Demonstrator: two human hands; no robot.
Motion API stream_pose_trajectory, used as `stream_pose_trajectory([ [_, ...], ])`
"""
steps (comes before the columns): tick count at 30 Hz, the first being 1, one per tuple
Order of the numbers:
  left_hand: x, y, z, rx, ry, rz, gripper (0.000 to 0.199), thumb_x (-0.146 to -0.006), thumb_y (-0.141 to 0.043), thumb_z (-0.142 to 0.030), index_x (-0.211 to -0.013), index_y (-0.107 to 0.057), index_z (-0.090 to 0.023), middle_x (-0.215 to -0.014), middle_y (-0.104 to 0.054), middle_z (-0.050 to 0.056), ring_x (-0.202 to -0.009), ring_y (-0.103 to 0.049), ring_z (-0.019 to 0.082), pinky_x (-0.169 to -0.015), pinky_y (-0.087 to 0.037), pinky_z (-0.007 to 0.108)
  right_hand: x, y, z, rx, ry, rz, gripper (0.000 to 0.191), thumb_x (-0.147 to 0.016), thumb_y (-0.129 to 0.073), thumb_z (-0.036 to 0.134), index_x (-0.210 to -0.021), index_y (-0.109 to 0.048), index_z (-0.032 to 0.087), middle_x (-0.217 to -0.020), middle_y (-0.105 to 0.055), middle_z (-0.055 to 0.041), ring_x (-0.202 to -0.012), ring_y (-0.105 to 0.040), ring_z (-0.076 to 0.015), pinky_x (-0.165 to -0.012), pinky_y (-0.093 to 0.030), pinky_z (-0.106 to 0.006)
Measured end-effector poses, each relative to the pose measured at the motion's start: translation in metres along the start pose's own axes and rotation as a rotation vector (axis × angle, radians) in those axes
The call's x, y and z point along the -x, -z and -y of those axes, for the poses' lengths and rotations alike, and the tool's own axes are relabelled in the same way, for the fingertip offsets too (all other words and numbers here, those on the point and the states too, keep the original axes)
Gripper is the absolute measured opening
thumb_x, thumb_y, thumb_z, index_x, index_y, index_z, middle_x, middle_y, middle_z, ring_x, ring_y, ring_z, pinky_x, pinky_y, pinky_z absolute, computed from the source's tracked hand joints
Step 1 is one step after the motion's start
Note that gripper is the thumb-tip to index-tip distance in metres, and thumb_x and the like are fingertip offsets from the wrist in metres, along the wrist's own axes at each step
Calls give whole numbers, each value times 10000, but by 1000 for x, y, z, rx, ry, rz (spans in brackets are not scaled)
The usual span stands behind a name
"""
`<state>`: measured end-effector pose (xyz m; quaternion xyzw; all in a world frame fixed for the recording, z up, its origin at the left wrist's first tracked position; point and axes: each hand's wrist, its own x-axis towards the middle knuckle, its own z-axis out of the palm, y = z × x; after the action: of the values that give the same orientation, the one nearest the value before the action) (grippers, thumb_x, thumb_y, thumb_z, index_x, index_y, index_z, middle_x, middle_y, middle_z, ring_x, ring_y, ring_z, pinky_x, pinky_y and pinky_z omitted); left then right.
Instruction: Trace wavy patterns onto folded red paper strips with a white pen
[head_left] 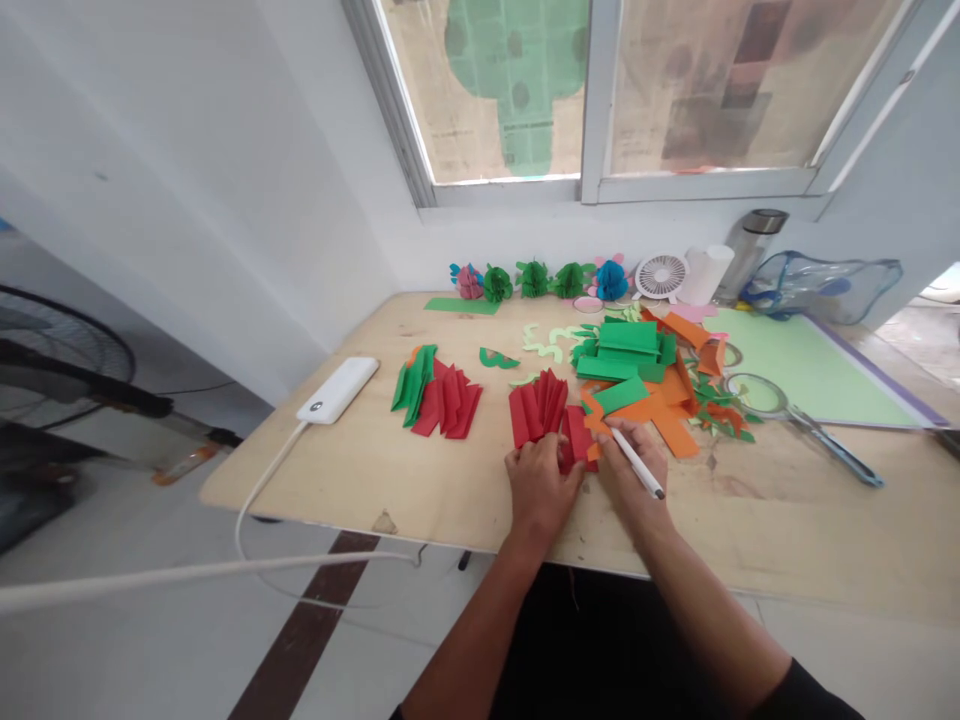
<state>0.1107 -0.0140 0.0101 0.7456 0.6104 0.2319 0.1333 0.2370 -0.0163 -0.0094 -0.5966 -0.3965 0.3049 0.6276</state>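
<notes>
On our wooden table (450,480), red paper (575,430) lies at 12 o'clock; our left hand (541,487) touches it, whether pinching we cannot tell; our right hand (634,475) holds a white pen (636,460). Light pressure could let the orange cutout (596,413) slip.

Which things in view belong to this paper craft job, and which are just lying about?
Seemingly part of the job:
red folded paper at the left hand
white pen in the right hand
orange cutout
green folded paper
scissors

Apparently just lying about:
power bank
small fan
bottle
</notes>
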Motion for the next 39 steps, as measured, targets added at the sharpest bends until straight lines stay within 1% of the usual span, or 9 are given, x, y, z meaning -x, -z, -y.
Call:
stream_pose_trajectory([
  [2,4,-1,3,-32,-70,4,362,-833,-707,-305,-1163,-612,-188,-1014,-709,63,-974,-625,265,-894,-432,425,-1,1,2,-15,-5,-18,339,-728,-696,445,-953,-659,194,-757,-671,-5,-628,-590,-134,-585,-498,-264],
  [4,6,-2,5,-72,-144,12,404,-829,-711,-292,-1202,-598,-188,-1084,-690,80,-1011,-607,285,-892,-442,431,-1,1,3,-25,-12,-28,331,-722,-706,438,-942,-659,196,-747,-669,-3,-630,-591,-135,-587,-497,-265],
  [6,6,-2,6,-115,-213,18,364,-845,-691,-270,-1190,-611,-187,-1105,-677,91,-1011,-597,290,-886,-450,430,-2,1,2,-36,-19,-26,327,-719,-711,433,-939,-662,196,-741,-668,-2,-629,-592,-136,-581,-490,-264],
  [11,-1,0,9,-183,-345,27,307,-886,-656,-306,-1175,-626,-206,-1002,-689,75,-937,-605,261,-803,-472,382,-2,0,-2,-64,-32,-16,336,-721,-712,434,-956,-661,200,-745,-670,0,-649,-604,-144,-585,-479,-266],
  [18,-5,-1,15,-146,-387,26,158,-917,-593,-185,-1048,-679,-197,-887,-692,69,-859,-612,236,-758,-465,350,-2,-1,0,-74,-47,-23,330,-702,-719,435,-926,-660,201,-712,-649,11,-620,-574,-135,-576,-461,-267],
  [24,-8,-5,18,49,-310,-4,121,-903,-608,-176,-966,-709,-191,-937,-730,53,-875,-638,209,-806,-501,343,0,0,8,-84,-55,-14,348,-679,-727,438,-920,-658,197,-734,-661,3,-632,-575,-133,-600,-476,-272],
  [31,-12,-8,7,330,-145,-70,114,-859,-626,-165,-862,-736,-190,-832,-754,36,-775,-667,177,-768,-534,317,-1,1,10,-73,-54,-15,335,-671,-717,439,-897,-651,202,-691,-630,18,-597,-550,-127,-580,-461,-268],
  [35,-4,-4,9,478,-21,-114,128,-848,-596,-160,-890,-716,-175,-769,-741,13,-637,-647,127,-649,-528,242,1,1,10,-69,-65,1,329,-682,-713,426,-917,-652,202,-701,-636,18,-604,-558,-127,-588,-464,-267],
  [39,14,6,16,585,66,-147,160,-852,-580,-205,-962,-685,-155,-812,-739,26,-671,-667,124,-634,-523,213,2,0,13,-55,-60,-8,303,-675,-713,405,-894,-662,202,-702,-646,15,-605,-564,-124,-578,-464,-257],
])
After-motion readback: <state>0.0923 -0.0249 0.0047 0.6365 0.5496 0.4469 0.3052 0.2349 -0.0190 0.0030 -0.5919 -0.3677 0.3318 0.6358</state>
